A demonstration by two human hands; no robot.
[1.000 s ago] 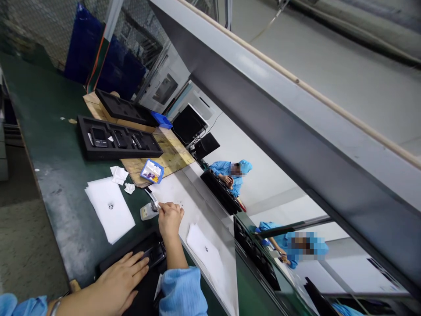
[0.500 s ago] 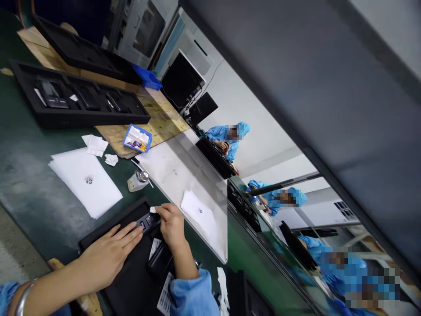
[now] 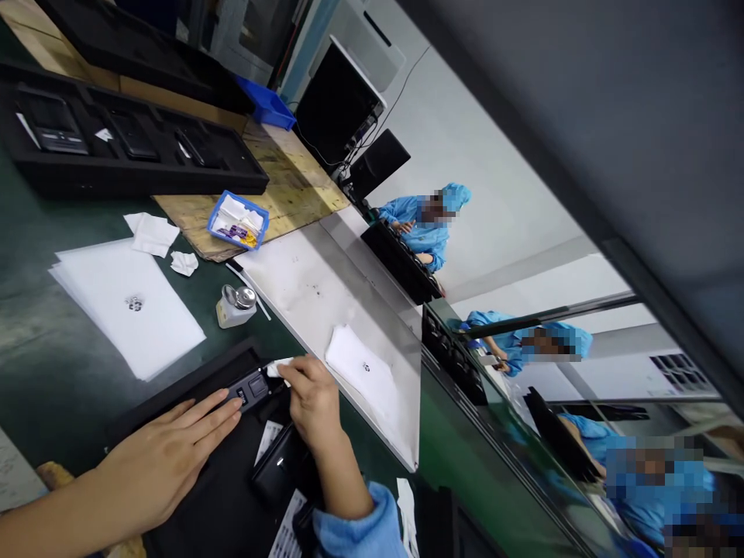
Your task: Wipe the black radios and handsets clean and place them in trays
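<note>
My left hand (image 3: 168, 453) lies with fingers stretched out on a dark handheld electronic device (image 3: 251, 390), pressing its near end. The device sits in a black foam tray (image 3: 215, 496). Pinched in my right hand (image 3: 314, 395) is a small white wipe (image 3: 280, 367), held at the device's far end. A glossy black device (image 3: 280, 457) and a white label sheet (image 3: 268, 440) are close to my right wrist. Beyond the tray stands a small bottle with a metal top (image 3: 237, 305). How firmly the wipe touches the device is hard to see.
A stack of white sheets (image 3: 131, 302) lies left of the bottle, near crumpled wipes (image 3: 184, 263). A blue basket (image 3: 238, 221) stands behind. Another foam tray (image 3: 133, 167) holds several devices. A white board (image 3: 325, 283) bears more sheets (image 3: 360, 364). Co-workers (image 3: 421, 217) sit at right.
The view has shifted, so the tabletop things appear farther left and the co-workers farther right. My right hand with the wipe has moved slightly at the device's far end; my left hand stays on it.
</note>
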